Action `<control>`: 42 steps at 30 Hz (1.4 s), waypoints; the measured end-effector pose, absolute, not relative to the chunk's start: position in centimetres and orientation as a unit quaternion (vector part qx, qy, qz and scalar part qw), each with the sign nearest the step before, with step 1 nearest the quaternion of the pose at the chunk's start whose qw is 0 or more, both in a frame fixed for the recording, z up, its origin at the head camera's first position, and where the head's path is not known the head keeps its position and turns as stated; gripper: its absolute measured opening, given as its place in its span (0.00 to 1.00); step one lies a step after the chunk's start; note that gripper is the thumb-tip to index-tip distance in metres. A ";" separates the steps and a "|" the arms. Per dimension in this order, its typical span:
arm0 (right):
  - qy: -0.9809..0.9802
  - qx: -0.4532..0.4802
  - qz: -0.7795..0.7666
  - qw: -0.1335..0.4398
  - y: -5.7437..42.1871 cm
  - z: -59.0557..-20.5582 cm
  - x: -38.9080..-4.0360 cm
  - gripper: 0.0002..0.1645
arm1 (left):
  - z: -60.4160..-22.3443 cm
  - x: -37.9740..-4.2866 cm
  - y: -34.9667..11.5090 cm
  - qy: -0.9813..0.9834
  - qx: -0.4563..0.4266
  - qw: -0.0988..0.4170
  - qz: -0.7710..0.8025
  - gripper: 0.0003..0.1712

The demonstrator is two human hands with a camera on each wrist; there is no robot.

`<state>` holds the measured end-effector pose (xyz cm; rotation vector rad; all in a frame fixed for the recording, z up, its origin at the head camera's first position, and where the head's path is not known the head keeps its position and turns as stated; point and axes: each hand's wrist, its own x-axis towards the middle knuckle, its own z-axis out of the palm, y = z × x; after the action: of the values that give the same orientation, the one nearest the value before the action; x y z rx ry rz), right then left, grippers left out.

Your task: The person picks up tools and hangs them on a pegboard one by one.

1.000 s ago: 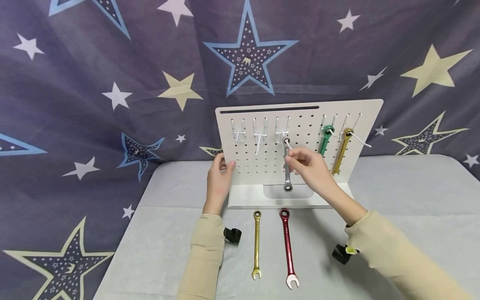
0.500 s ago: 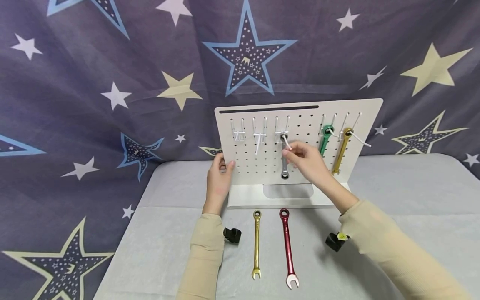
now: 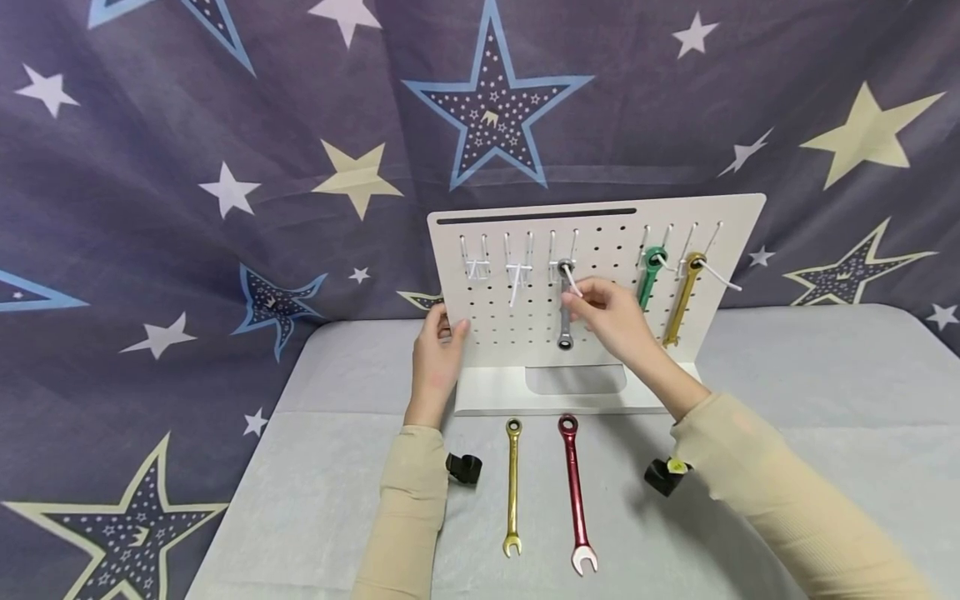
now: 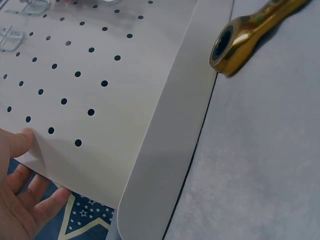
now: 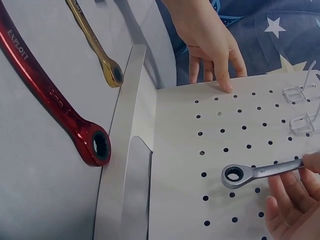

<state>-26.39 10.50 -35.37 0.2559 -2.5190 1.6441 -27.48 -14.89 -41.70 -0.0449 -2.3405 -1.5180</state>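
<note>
A grey ratcheting wrench point(image 3: 566, 327) hangs upright before the white pegboard point(image 3: 491, 353), its upper ring around a white hook point(image 3: 573, 282). My right hand point(image 3: 611, 321) pinches its shaft between thumb and fingers; in the right wrist view the lower ring of the grey wrench point(image 5: 235, 176) stands free of the hand. My left hand point(image 3: 437, 362) holds the board's left edge. The left wrist view puts the left thumb point(image 4: 20, 143) on the front face, with the other fingers at the back.
A green wrench point(image 3: 651, 279) and a gold wrench point(image 3: 681, 308) hang on the right hooks. Two hooks on the left point(image 3: 517, 275) bear nothing. A smaller gold wrench point(image 3: 512, 492) and a red wrench point(image 3: 575, 492) lie on the grey-covered table point(image 3: 315, 500) before the base.
My right hand has moved up and slightly left toward the board with the grey wrench, whose ring now sits farther back along the hook. The left hand has stayed at the board's edge.
</note>
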 end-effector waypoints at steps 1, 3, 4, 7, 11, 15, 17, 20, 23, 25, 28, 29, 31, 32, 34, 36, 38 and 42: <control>-0.832 0.085 0.544 0.061 10.5 -35.4 -26.4 0.17 | -41.7 -27.5 -14.9 -0.826 -0.016 0.176 -0.535 0.18; -0.831 0.086 0.547 0.059 10.5 -35.4 -26.4 0.17 | -41.7 -27.5 -14.9 -0.827 -0.015 0.177 -0.533 0.18; -0.830 0.086 0.548 0.060 10.6 -35.4 -26.4 0.18 | -41.6 -27.5 -14.9 -0.828 -0.015 0.177 -0.532 0.18; -0.822 0.092 0.559 0.063 10.9 -35.6 -26.3 0.18 | -41.6 -27.5 -15.0 -0.829 -0.014 0.175 -0.532 0.18; -0.812 0.102 0.571 0.067 11.5 -36.0 -26.1 0.19 | -41.6 -27.5 -15.0 -0.829 -0.016 0.174 -0.531 0.18; -0.806 0.106 0.577 0.076 12.4 -36.4 -25.4 0.20 | -41.6 -27.6 -15.0 -0.828 -0.018 0.173 -0.534 0.18; -0.802 0.108 0.581 0.088 13.0 -36.6 -24.9 0.20 | -41.7 -27.6 -15.0 -0.827 -0.018 0.173 -0.535 0.18; -0.793 0.109 0.589 0.110 14.1 -37.0 -24.2 0.20 | -41.7 -27.6 -15.0 -0.826 -0.017 0.173 -0.536 0.18; -0.781 0.109 0.602 0.129 15.2 -37.6 -23.4 0.20 | -41.8 -27.6 -15.0 -0.826 -0.014 0.172 -0.537 0.17; -0.769 0.109 0.614 0.139 16.1 -38.1 -23.0 0.19 | -41.8 -27.5 -15.0 -0.826 -0.013 0.170 -0.537 0.17; -0.754 0.104 0.631 0.148 17.5 -38.7 -22.5 0.19 | -41.9 -27.5 -15.0 -0.827 -0.017 0.168 -0.536 0.17; -0.751 0.103 0.634 0.151 17.9 -38.9 -22.3 0.18 | -41.9 -27.5 -15.0 -0.827 -0.019 0.168 -0.535 0.17; -0.742 0.101 0.644 0.154 18.7 -39.2 -22.0 0.16 | -41.9 -27.5 -15.0 -0.827 -0.022 0.169 -0.535 0.18; -0.737 0.101 0.650 0.157 19.1 -39.3 -21.9 0.15 | -41.9 -27.5 -15.0 -0.827 -0.023 0.171 -0.535 0.18; -0.722 0.102 0.665 0.161 19.8 -39.5 -21.7 0.11 | -41.9 -27.5 -15.0 -0.827 -0.024 0.172 -0.535 0.18; -0.705 0.105 0.682 0.165 20.4 -39.6 -21.6 0.09 | -41.9 -27.4 -15.0 -0.826 -0.024 0.171 -0.536 0.18; -0.689 0.105 0.697 0.171 21.0 -39.7 -21.4 0.08 | -41.8 -27.4 -15.0 -0.827 -0.023 0.170 -0.536 0.18; -0.673 0.086 0.708 0.194 22.1 -39.6 -21.2 0.08 | -41.9 -27.4 -15.0 -0.828 -0.024 0.170 -0.534 0.18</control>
<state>-21.18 22.09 -39.63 0.2422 -1.8880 1.9865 -27.44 -15.04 -41.87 -0.0686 -2.3525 -1.5175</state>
